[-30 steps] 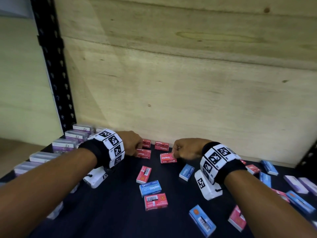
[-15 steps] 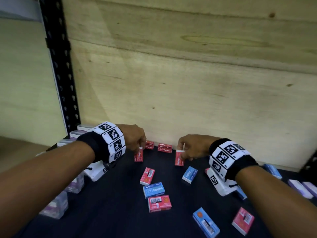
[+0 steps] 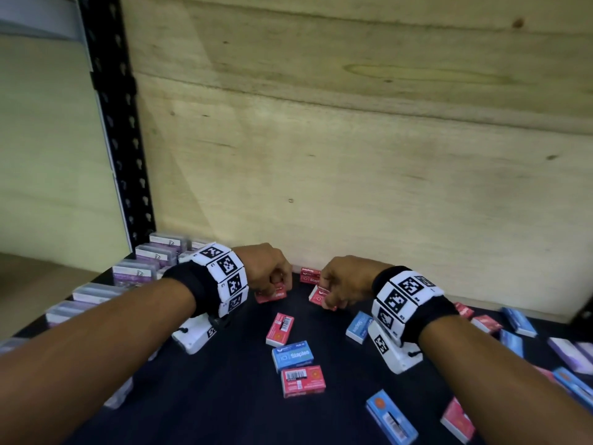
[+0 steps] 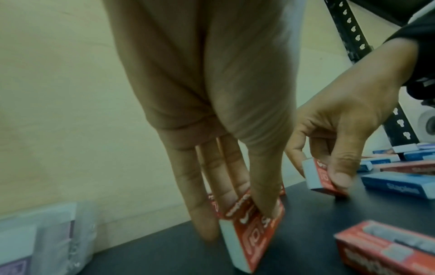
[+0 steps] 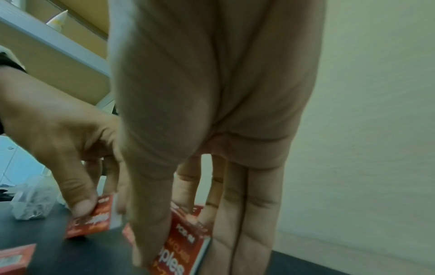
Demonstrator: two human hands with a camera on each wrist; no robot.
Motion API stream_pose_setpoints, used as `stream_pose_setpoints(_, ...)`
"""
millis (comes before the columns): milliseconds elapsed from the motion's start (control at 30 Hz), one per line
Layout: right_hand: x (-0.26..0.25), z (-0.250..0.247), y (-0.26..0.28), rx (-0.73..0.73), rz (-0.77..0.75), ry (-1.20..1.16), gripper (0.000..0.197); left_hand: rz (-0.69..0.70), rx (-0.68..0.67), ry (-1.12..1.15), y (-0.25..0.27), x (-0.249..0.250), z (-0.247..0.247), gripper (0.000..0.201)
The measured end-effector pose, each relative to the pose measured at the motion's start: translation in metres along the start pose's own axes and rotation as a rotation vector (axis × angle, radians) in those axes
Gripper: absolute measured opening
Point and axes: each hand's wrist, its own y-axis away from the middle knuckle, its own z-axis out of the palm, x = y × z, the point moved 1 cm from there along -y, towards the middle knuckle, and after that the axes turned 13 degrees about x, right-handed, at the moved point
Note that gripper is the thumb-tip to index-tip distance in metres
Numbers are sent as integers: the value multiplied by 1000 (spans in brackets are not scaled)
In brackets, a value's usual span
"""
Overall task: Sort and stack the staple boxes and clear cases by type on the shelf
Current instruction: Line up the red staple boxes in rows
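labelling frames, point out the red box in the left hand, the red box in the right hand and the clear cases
left-hand red box (image 4: 255, 240), left wrist view, printed face
right-hand red box (image 5: 179, 247), right wrist view, printed face
clear cases (image 3: 136, 273), head view, purple label

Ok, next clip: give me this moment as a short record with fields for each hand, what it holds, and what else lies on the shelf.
left hand: left hand pinches a red staple box, tilted on its edge on the shelf
right hand: right hand pinches another red box the same way
shelf: dark shelf surface
loose boxes: red and blue ones scattered, among them a blue staples box
clear cases: clear cases in rows at the left
backing: wooden panel
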Motion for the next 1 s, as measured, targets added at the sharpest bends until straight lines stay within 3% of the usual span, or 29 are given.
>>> stream_pose_setpoints(200,-1,-2,2,29,1,36,10,-16,-13,-32,0,-2,4,45)
stream_pose_setpoints(333,-2,1,3,10,33,65,22,-132,-9,-106,2,-6,1,42)
stream_pose_setpoints(500,4,-4,11,-8,76,111,39,-189,-124,-306,9,-8,1,41)
stream_pose_setpoints(733,0,-7,16,-22,64,158,20,-168,-109,-321,11,-7,4,25)
stream_pose_setpoints(1000,-11,-12,16,5,84,169,29,-214,-32,-275,8,-5,0,25)
